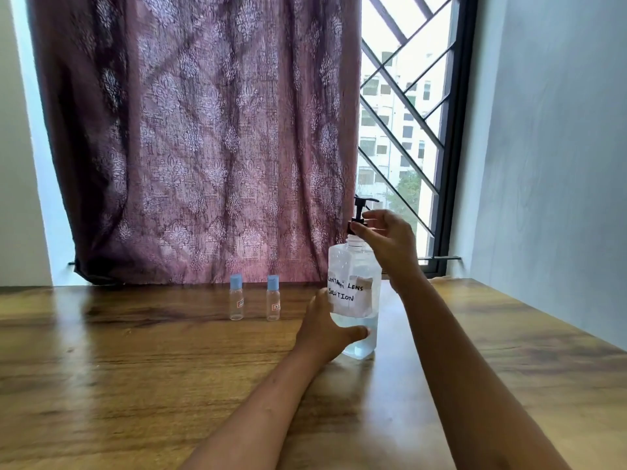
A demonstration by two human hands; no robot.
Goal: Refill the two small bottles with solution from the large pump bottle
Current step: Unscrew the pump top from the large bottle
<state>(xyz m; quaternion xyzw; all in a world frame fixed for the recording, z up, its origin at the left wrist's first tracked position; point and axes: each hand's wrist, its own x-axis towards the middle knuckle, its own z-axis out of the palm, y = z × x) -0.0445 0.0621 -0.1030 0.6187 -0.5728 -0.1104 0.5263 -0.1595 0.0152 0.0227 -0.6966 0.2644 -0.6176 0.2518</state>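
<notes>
Your two small bottles stand at the back of the wooden table [135,351], just in front of the curtain [203,137]: the left small bottle [236,297] and the right small bottle [273,298], near each other but apart, both upright with blue caps on. Their little labels are too small to read, and you cannot tell whether they hold any liquid.

To their right, your left hand [325,329] wraps the lower part of the large pump bottle [355,293], thumb across the front; the fingers behind the bottle are hidden. The bottle stands upright on the table, clear liquid filling only its bottom part. Its paper label reads "LENS SOLUTION"; the first word is partly smudged.

Your right hand [383,237] pinches the black collar of the pump [360,215] at the neck, and covers part of it. The collar sits a little above the bottle's threaded neck.

Further right, a barred window [407,123] shows pale buildings outside, washed out by glare. A plain wall [549,147] closes the right side.
</notes>
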